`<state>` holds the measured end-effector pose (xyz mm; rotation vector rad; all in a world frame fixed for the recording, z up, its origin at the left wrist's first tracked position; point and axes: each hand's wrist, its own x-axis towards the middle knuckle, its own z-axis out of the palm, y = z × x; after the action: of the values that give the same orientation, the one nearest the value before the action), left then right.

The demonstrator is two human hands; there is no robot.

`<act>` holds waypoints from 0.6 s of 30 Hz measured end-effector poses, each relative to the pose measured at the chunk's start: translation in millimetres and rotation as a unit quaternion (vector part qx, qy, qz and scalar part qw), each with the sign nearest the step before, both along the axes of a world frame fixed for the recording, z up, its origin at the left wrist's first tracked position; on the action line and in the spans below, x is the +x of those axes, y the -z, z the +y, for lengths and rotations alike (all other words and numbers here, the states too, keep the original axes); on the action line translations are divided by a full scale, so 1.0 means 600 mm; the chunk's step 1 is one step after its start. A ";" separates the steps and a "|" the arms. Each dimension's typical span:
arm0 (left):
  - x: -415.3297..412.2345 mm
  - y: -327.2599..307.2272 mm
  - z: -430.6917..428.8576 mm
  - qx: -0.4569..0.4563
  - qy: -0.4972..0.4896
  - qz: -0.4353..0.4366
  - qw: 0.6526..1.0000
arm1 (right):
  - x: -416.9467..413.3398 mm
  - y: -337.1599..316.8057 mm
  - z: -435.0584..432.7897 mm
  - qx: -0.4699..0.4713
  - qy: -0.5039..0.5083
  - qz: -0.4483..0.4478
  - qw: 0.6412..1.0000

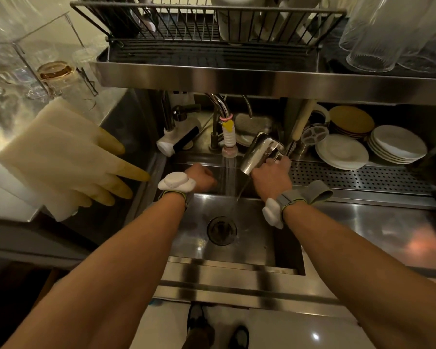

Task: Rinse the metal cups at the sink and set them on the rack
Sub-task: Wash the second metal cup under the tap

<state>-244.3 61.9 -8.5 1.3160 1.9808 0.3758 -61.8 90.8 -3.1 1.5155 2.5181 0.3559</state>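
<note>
Over the sink (pixel 249 250) basin, the right hand (pixel 273 175) has its grip closed around a metal cup (pixel 258 153), tilted mouth-down just right of the faucet (pixel 228 137) stream, water draining out. The left hand (pixel 202 177), fingers curled, holds nothing. The rack (pixel 207 26) stands on the shelf above the sink's far edge.

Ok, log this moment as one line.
stage: rinsing | right hand: tipping metal cup, water pouring out | left hand: closed, empty | faucet: running | rack: awaiting cup
</note>
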 end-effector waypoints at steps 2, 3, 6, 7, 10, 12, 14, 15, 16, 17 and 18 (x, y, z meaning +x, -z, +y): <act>-0.002 0.003 0.000 0.002 -0.002 -0.003 1.000 | -0.001 0.000 -0.003 -0.001 0.000 -0.002 1.000; -0.002 0.003 -0.001 -0.001 0.000 -0.002 1.000 | -0.002 0.000 -0.002 -0.008 0.007 0.000 1.000; -0.003 0.004 -0.001 -0.001 -0.003 0.000 1.000 | -0.008 0.012 0.007 -0.079 0.034 0.064 0.994; -0.002 0.004 -0.002 0.003 -0.004 0.000 1.000 | -0.011 0.019 0.009 -0.109 0.029 0.080 0.990; 0.000 0.010 0.001 0.011 -0.017 -0.027 0.999 | -0.019 0.045 0.003 -0.124 -0.041 0.036 0.991; 0.004 0.012 0.004 0.006 -0.023 -0.036 0.999 | -0.029 0.055 0.004 -0.110 -0.091 0.002 0.990; 0.003 0.017 0.013 0.012 -0.035 -0.071 0.997 | -0.044 0.063 0.014 -0.112 -0.128 -0.002 0.985; 0.005 0.017 0.013 0.017 -0.042 -0.099 0.994 | -0.050 0.065 0.014 -0.116 -0.141 0.002 0.983; 0.006 0.020 0.018 0.024 -0.048 -0.126 0.991 | -0.055 0.068 0.017 -0.126 -0.150 0.007 0.981; 0.007 0.022 0.023 0.030 -0.050 -0.139 0.989 | -0.058 0.071 0.019 -0.137 -0.154 0.009 0.979; 0.009 0.024 0.029 0.035 -0.051 -0.149 0.987 | -0.060 0.075 0.023 -0.140 -0.159 0.011 0.977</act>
<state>-239.1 79.6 -23.1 1.1299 1.7984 0.6568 -97.5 104.4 -48.2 1.0224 2.6903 0.0221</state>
